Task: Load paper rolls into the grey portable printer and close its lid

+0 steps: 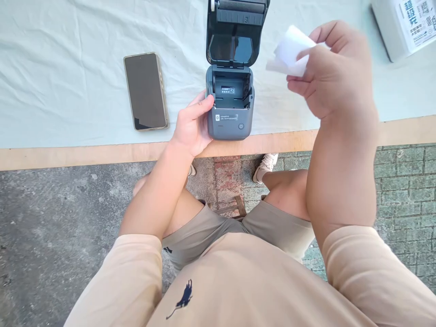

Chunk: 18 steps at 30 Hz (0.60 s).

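A small dark grey label printer stands near the table's front edge with its lid swung up. Inside, the bay shows a printed sticker and no roll. My left hand grips the printer's left side, thumb on the upper edge and the other fingers partly hidden behind it. Up to the right of the printer, my right hand pinches a crumpled piece of white paper, slightly blurred. The paper is apart from the printer.
A phone with a dark screen lies left of the printer. At the far right stands a white box with a printed label. A pale cloth covers the table, whose wooden edge runs above my knees.
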### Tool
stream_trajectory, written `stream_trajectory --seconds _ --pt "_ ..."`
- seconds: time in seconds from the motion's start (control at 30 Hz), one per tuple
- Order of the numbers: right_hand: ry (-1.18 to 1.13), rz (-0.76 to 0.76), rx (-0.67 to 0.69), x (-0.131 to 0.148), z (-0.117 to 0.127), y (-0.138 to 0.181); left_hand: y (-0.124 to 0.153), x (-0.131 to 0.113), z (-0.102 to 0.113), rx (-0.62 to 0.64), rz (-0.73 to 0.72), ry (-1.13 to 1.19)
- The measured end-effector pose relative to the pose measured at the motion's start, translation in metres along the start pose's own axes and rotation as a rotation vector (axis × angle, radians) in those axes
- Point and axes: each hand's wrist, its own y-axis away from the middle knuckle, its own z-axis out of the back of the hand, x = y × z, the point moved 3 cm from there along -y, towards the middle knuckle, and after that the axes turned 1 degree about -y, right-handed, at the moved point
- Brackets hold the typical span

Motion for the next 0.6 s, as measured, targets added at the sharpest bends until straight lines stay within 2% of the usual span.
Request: stream_trajectory --seconds 0.13,0.3,0.5,0.6 --pt "-0.128 -0.027 0.187 -0.016 -0.007 0.003 -0.001 0.000 -0.001 0.008 -0.006 0.004" --pt "-0.218 0.047 0.416 -0.018 -0.013 0.013 -0.003 0.001 -0.003 0.060 0.002 0.050" --pt "-0.459 -0.001 0.482 -0.035 -0.018 0.021 -0.010 0.005 0.004 0.108 -0.053 0.017" --pt "-0.508 0.017 0.477 -0.045 -0.022 0.020 -0.019 0.009 0.011 0.152 -0.074 -0.020"
